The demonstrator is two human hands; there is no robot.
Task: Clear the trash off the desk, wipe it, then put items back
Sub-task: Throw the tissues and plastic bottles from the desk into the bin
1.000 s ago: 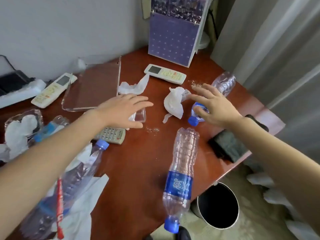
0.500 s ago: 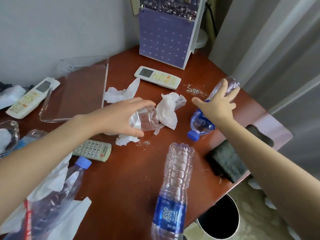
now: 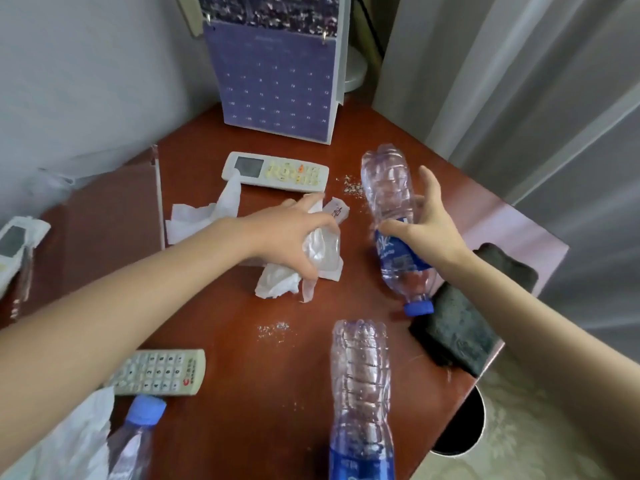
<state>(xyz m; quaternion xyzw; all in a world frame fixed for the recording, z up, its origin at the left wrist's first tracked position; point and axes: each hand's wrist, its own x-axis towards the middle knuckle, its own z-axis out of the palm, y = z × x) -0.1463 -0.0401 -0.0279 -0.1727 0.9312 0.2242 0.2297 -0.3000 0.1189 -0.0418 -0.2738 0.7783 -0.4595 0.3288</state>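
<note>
My right hand grips an empty clear bottle with a blue label and blue cap, lifted off the red-brown desk and tilted cap-down. My left hand is closed over a small clear plastic cup together with crumpled white tissue at the desk's middle. Another white tissue lies just left of that hand. A second empty bottle lies near the front edge, and a third bottle lies at bottom left beside more tissue.
A white AC remote lies behind my hands and a grey TV remote in front of my left forearm. Crumbs dot the desk. A dark cloth sits at the right edge, a black bin below it. A purple calendar stands at the back.
My right hand has closed on the bottle and lifted it off the desk. My left hand has moved right with the cup, onto the crumpled tissue. The view has shifted closer.
</note>
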